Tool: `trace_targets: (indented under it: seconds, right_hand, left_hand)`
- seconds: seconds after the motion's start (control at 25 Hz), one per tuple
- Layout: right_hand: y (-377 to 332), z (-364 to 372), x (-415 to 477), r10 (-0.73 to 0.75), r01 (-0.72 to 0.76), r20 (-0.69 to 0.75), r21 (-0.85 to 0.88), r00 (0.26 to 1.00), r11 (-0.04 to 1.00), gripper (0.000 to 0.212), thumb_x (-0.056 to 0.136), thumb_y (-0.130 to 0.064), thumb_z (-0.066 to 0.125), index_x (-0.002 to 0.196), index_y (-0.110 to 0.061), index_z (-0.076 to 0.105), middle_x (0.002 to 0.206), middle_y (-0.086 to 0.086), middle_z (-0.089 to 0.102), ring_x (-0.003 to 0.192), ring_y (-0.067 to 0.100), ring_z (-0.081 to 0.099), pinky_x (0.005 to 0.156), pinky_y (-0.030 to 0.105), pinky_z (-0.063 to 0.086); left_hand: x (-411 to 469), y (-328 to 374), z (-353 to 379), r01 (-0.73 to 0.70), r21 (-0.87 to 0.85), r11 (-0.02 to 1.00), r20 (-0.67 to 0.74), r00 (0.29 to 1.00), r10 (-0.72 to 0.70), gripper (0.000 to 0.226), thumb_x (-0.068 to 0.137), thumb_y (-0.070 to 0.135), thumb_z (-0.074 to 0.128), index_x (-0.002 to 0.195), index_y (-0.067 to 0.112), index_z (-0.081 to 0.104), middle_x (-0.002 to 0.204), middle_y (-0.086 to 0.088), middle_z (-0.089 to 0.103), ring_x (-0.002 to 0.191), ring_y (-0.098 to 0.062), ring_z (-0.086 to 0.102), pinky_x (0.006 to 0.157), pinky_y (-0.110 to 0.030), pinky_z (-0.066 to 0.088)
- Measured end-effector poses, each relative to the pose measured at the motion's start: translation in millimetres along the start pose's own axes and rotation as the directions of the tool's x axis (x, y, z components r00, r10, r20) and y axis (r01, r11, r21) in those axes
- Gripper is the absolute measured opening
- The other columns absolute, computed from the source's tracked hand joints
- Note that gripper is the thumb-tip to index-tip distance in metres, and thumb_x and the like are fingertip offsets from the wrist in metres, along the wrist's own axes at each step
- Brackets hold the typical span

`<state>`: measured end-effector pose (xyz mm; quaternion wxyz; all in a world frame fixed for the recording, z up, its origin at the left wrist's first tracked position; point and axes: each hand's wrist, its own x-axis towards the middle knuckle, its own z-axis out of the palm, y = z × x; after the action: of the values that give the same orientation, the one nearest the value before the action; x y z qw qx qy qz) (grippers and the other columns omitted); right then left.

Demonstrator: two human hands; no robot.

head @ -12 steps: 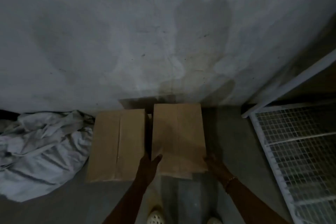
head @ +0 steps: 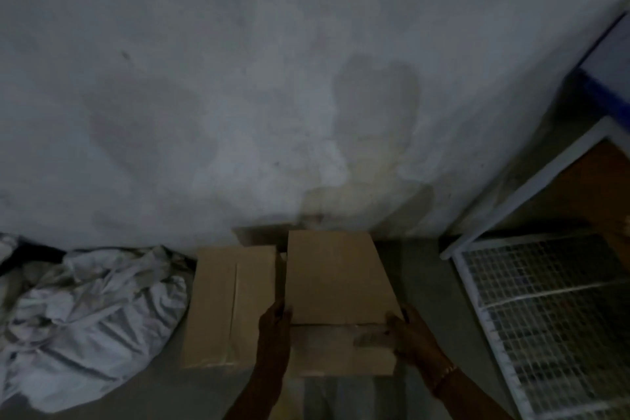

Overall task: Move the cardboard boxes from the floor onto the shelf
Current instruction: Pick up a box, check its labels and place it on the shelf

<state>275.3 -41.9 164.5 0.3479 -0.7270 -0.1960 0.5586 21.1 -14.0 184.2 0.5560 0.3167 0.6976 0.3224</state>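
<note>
Held box: a brown cardboard box, the held box [head: 337, 276], sits low in the middle of the frame, close to the wall. We see its top and its near side, which has a strip of tape. I cannot tell if it is off the floor.
Left hand: the left hand [head: 274, 320] is at the near left corner of the held box. Its fingers lie up along the left side and the thumb sits at the front edge, so it grips the box.
Right hand: the right hand [head: 409, 331] holds the near right corner. The thumb is on the near side and the fingers wrap round the right side.
Bracelet: a thin bracelet [head: 445, 373] is on the right wrist.
Floor box: the floor box [head: 225, 303], also brown, lies flat just left of the held box, almost touching it.
Cloth: a crumpled white cloth [head: 88, 314] is piled at the lower left, next to the floor box.
Shelf: a white wire shelf [head: 552, 310] fills the lower right, a little way from the held box.
Wall: a grey wall [head: 238, 95] with dark stains fills the top of the frame.
Floor: the grey floor [head: 422, 276] shows between the held box and the shelf.
</note>
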Motion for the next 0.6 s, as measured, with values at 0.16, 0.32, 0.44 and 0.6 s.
trace_targets:
  seconds: [0.16, 0.32, 0.44, 0.6]
  right_hand:
    - [-89.5, -27.1, -97.6, -0.084, 0.076, 0.068, 0.114, 0.994, 0.991, 0.025, 0.104, -0.005, 0.051, 0.127, 0.004, 0.054, 0.091, 0.015, 0.063, 0.072, 0.028, 0.06, 0.056, 0.031, 0.048]
    - [-157.2, -56.6, -178.7, -0.27, 0.243, 0.088, 0.235, 0.959, 0.941, 0.039, 0.097, 0.0, 0.056, 0.134, -0.007, 0.051, 0.093, 0.015, 0.061, 0.08, 0.033, 0.058, 0.069, 0.04, 0.05]
    - [-191.4, -74.9, -229.1, -0.413, 0.36, 0.108, 0.33, 0.904, 0.873, 0.051, 0.092, 0.0, 0.057, 0.138, -0.017, 0.046, 0.085, 0.013, 0.058, 0.064, 0.029, 0.053, 0.048, 0.027, 0.049]
    - [-214.2, -105.5, -271.0, -0.53, 0.466, 0.156, 0.319, 0.833, 0.825, 0.09, 0.073, -0.085, 0.058, 0.139, -0.025, 0.051, 0.129, 0.011, 0.053, 0.103, 0.021, 0.057, 0.088, 0.032, 0.05]
  left_hand:
    - [-84.5, 100.0, -38.0, -0.196, -0.114, 0.974, -0.078, 0.979, 0.188, 0.032, 0.105, 0.006, 0.049, 0.107, 0.029, 0.072, 0.118, 0.004, 0.068, 0.123, -0.031, 0.06, 0.1, -0.047, 0.049]
    - [-176.0, 191.6, -56.3, -0.434, -0.15, 0.888, -0.102, 0.9, 0.423, 0.027, 0.1, 0.001, 0.058, 0.12, 0.016, 0.07, 0.137, -0.008, 0.063, 0.129, -0.028, 0.058, 0.101, -0.039, 0.051]
    - [-237.5, 241.1, -63.3, -0.281, -0.219, 0.934, -0.108, 0.959, 0.263, 0.062, 0.092, 0.036, 0.073, 0.147, 0.021, 0.048, 0.159, -0.009, 0.04, 0.142, -0.033, 0.042, 0.102, -0.045, 0.047]
    - [-298.4, 262.4, -46.4, -0.317, -0.384, 0.867, -0.09, 0.948, 0.306, 0.079, 0.075, 0.054, 0.083, 0.142, 0.018, 0.059, 0.144, -0.007, 0.058, 0.115, -0.023, 0.061, 0.075, -0.036, 0.056]
